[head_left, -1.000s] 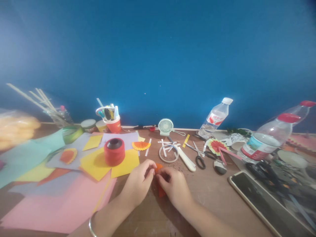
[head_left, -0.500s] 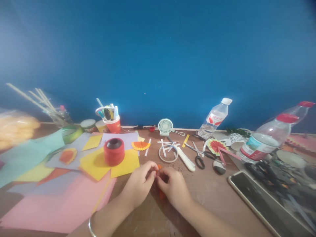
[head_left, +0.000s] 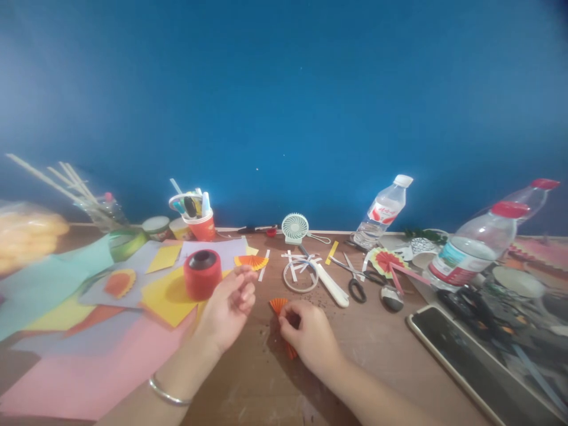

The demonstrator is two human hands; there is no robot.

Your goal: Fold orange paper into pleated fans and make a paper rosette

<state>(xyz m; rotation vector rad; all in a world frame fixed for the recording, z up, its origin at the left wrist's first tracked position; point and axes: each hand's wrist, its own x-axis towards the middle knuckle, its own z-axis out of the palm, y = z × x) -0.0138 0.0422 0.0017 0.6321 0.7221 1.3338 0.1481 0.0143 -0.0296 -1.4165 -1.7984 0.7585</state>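
A pleated orange paper [head_left: 278, 305] is pinched near its middle by my right hand [head_left: 310, 334], its folded ends fanning out above and below the fingers. My left hand [head_left: 231, 305] is raised off to the left, fingers curled, beside the red tape roll [head_left: 203, 275]. Whether anything small sits between its fingertips is too blurred to tell. Just beyond those fingertips lies a yellow and orange paper fan [head_left: 251, 261]. White paper strips [head_left: 295, 266] and a white ring-shaped cord [head_left: 287, 285] lie farther back, near a white-handled tool [head_left: 332, 286].
Scissors [head_left: 357, 290], a computer mouse [head_left: 391, 299] and a phone [head_left: 465, 361] lie to the right, with bottles [head_left: 465, 254] behind. Coloured paper sheets [head_left: 93, 378] cover the left side. A small fan [head_left: 294, 228] and a red cup [head_left: 202, 226] stand near the blue wall.
My left hand has moved away from my right hand, up and to the left. More of the pleated orange paper now shows in my right hand.
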